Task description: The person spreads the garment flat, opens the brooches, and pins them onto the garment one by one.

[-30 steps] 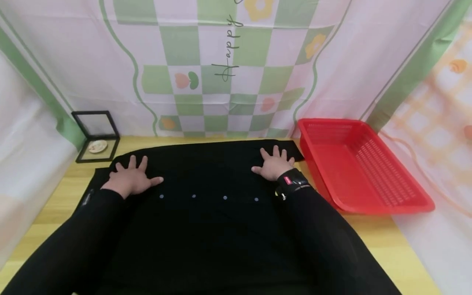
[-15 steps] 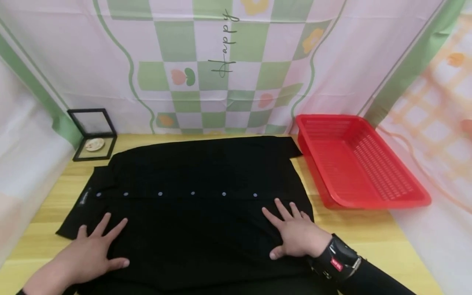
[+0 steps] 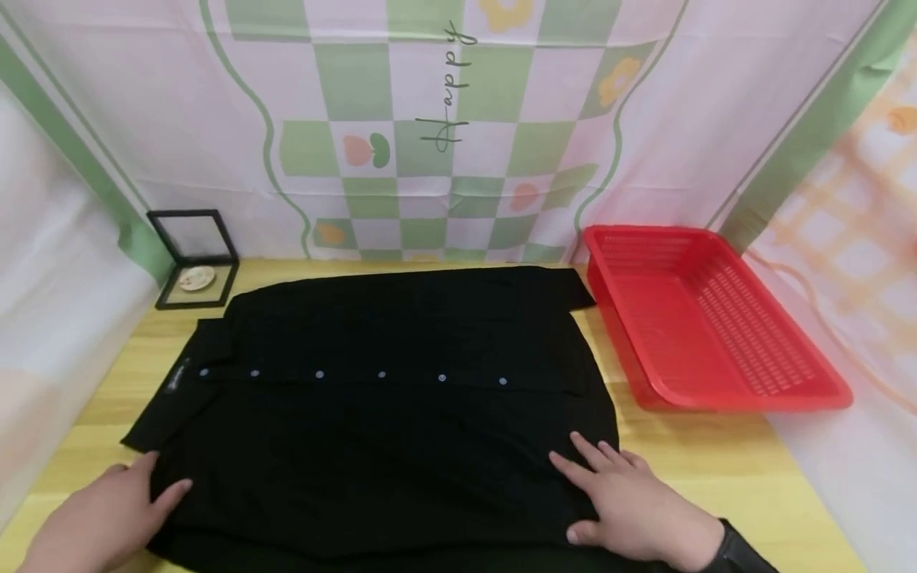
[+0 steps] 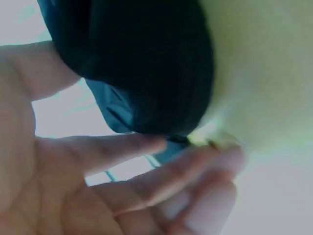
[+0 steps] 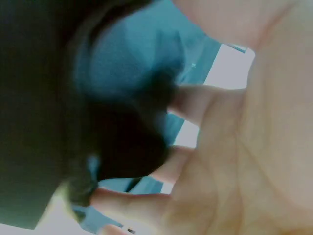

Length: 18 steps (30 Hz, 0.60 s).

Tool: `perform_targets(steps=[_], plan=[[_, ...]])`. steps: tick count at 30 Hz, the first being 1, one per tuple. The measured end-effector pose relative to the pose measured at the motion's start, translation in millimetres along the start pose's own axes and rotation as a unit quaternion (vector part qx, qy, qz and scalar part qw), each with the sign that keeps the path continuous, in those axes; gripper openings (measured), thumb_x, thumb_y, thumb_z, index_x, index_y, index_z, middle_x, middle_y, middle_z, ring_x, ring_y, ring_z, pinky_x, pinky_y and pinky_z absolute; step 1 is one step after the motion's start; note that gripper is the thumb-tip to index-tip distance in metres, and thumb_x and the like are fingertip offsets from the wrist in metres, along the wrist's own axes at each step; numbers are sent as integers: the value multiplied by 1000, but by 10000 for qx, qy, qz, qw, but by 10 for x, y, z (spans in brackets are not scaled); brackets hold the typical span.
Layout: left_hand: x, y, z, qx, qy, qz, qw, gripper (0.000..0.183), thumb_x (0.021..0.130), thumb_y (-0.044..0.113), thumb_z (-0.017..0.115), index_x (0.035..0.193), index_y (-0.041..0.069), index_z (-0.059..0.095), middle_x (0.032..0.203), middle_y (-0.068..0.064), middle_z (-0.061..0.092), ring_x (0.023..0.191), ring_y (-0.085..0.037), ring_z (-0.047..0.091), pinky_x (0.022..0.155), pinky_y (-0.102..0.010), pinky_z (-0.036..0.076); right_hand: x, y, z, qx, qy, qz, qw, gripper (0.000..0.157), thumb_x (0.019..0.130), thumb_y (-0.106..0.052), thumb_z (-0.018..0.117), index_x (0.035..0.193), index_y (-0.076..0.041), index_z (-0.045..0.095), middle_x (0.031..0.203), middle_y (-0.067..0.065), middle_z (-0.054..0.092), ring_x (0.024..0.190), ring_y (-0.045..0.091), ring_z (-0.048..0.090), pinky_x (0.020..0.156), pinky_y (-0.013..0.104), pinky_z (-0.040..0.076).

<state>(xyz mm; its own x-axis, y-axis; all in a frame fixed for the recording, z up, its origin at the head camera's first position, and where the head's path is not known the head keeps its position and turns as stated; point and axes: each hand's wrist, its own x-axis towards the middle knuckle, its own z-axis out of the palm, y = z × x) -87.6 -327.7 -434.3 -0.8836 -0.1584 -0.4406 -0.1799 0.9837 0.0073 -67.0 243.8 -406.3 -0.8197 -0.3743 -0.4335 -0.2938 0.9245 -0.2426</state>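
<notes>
A black shirt (image 3: 387, 469) with a row of small pale buttons lies spread on the wooden table, its collar (image 3: 179, 382) toward the left. My left hand (image 3: 100, 509) is at the shirt's near left edge, thumb over the cloth and index fingertip beside it. In the left wrist view, dark cloth (image 4: 146, 63) hangs at the tips of the thumb and index finger, which stand apart. My right hand (image 3: 630, 493) rests on the shirt's near right edge with fingers spread. The right wrist view shows its palm and fingers, tips partly hidden by dark cloth (image 5: 127, 137).
A red plastic basket (image 3: 716, 334) stands at the right, beside the shirt's hem. At the back left is a black frame-like box (image 3: 193, 259), opened, holding a small round pale item (image 3: 197, 278). A patterned curtain (image 3: 430, 159) hangs behind the wooden table (image 3: 723, 446).
Both hands have slid across the shirt from its far part toward the near edge and outward. The left hand has moved off the cloth to its left edge. The shirt stays flat.
</notes>
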Motion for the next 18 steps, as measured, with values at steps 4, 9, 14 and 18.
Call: perform_targets(steps=[4,9,14,18], plan=[[37,-24,-5,-513,-117,-13,9986,78,93,34,71,127,-26,35,107,-46,51,97,-58,56,81,-62,47,-40,10,75,130,-228,81,9996,93,76,-60,77,153,-21,43,158,22,25,133,57,34,98,71,32],[59,-43,3,-1230,378,84,9917,68,96,19,69,135,-19,28,121,-49,44,104,-62,50,83,-65,45,-72,48,97,217,-177,218,9994,95,76,-59,78,154,-21,40,158,26,23,134,57,32,97,70,36],[33,-117,54,-1289,917,372,9867,66,94,12,68,138,-16,28,115,-46,50,95,-58,56,75,-61,48,-97,87,116,135,-42,144,9998,95,76,-58,78,155,-21,40,158,26,22,133,58,32,92,65,44],[-26,-134,91,-1183,695,52,9905,77,99,36,63,138,-19,26,106,-45,53,85,-56,59,71,-59,48,-94,90,134,82,29,117,9999,95,76,-59,77,155,-21,40,158,26,22,132,59,32,90,65,45]])
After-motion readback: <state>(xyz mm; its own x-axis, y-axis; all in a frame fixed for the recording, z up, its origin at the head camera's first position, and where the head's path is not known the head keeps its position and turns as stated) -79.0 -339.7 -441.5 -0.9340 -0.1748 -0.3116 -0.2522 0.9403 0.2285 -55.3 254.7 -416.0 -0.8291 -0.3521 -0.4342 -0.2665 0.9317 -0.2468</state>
